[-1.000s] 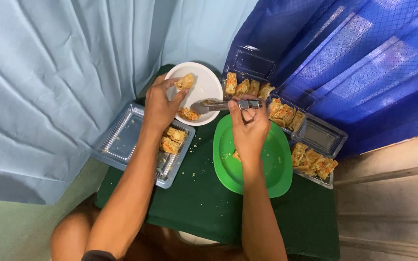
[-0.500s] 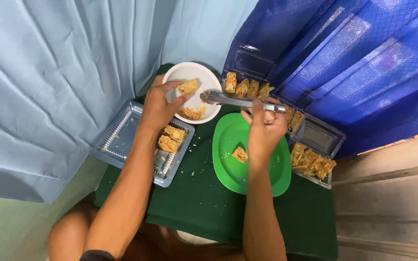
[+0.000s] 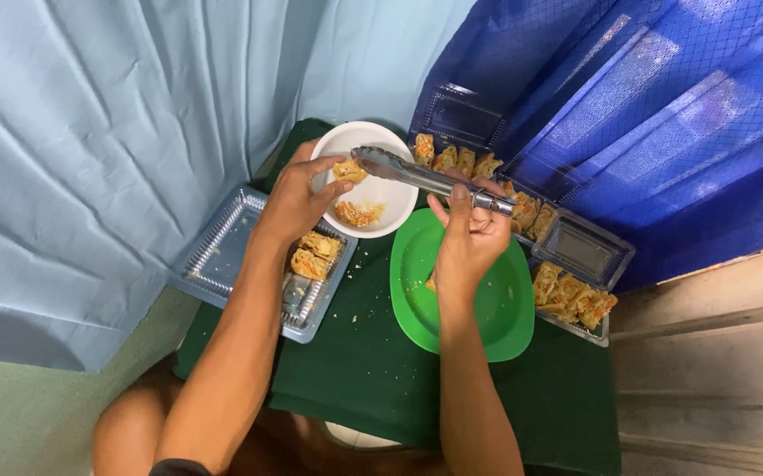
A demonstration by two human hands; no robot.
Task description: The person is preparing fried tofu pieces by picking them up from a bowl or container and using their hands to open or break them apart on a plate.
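Here your left hand [image 3: 297,198] pinches a fried piece [image 3: 349,170] over the white bowl [image 3: 390,207] near the worktop's far edge; your right hand [image 3: 469,242] grips metal tongs [image 3: 416,174].

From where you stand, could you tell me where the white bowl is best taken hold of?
Grip the white bowl by its near-left rim, coming from the left where the left hand already rests. The tongs in the right hand cross its far-right side, blocking that approach.
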